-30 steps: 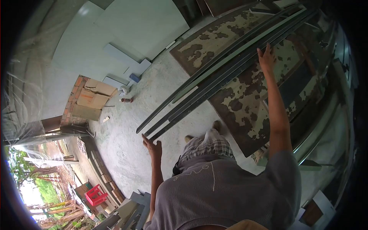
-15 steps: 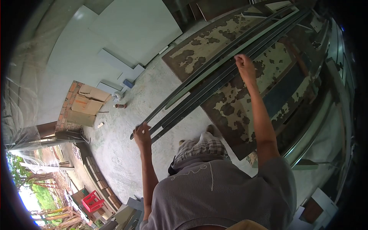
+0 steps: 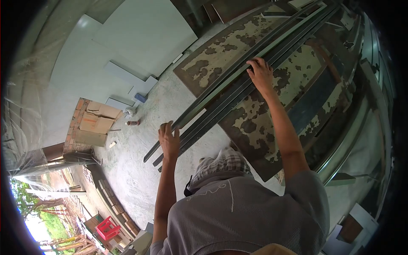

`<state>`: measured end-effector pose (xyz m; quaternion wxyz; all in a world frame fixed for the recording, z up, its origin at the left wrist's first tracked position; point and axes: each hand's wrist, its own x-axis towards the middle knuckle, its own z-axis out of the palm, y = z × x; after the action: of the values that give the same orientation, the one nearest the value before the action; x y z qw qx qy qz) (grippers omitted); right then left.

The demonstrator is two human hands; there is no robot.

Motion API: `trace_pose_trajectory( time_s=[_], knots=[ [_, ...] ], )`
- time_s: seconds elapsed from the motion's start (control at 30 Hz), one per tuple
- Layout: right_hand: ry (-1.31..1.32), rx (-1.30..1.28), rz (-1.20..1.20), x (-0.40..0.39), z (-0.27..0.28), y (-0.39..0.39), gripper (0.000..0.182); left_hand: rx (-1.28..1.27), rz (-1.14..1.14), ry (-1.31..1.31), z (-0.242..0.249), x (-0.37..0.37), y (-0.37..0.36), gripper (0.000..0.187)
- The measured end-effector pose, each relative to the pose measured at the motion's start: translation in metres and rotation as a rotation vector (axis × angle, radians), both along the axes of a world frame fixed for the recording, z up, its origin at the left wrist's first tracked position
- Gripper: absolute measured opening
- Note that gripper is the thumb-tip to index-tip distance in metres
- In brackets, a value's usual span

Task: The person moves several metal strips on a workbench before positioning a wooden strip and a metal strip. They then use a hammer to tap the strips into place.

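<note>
Long, stiff-looking metal strips (image 3: 231, 91) lie bundled on the flaking board (image 3: 263, 114), overhanging its near edge, the left hand (image 3: 169, 139) curled round their end and the right hand (image 3: 260, 74) apparently gripping mid-length, a sensible two-point hold against sagging.

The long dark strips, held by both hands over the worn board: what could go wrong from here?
1. The long strips are several, and each hand grips only some; loose ones could slide off the left hand.
2. The free ends overhang the concrete floor above the person's foot; a dropped strip may hit it.
3. The right hand presses on thin edges, which might pinch or cut bare fingers.
</note>
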<state>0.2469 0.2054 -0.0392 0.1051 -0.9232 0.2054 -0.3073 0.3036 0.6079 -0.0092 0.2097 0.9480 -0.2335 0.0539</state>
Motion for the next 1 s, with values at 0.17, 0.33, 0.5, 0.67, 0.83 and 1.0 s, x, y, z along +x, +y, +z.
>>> trace_pose_trajectory(
  time_s=[0.17, 0.33, 0.5, 0.67, 0.83, 1.0],
  knots=[
    [0.026, -0.023, -0.041, 0.003, -0.001, 0.003, 0.034, 0.043, -0.29, -0.05, 0.013, -0.007, -0.065, 0.036],
    [-0.019, -0.01, -0.031, 0.001, -0.004, 0.005, 0.033, 0.095, -0.303, -0.157, -0.004, 0.008, -0.096, 0.031],
    [-0.073, 0.1, -0.005, -0.006, 0.003, 0.01, 0.03, 0.104, -0.31, -0.154, -0.003, 0.011, -0.103, 0.028],
    [-0.303, 0.77, 0.03, -0.027, 0.009, 0.015, 0.04, -0.007, -0.363, -0.108, 0.021, 0.01, -0.1, 0.025],
    [-0.61, 1.569, 0.072, -0.058, 0.028, 0.01, 0.087, -0.034, -0.323, 0.241, 0.085, -0.016, -0.099, 0.024],
    [-0.749, 1.854, 0.175, -0.053, 0.041, 0.005, 0.082, -0.111, -0.453, 0.217, 0.105, -0.029, -0.105, 0.026]
  ],
)
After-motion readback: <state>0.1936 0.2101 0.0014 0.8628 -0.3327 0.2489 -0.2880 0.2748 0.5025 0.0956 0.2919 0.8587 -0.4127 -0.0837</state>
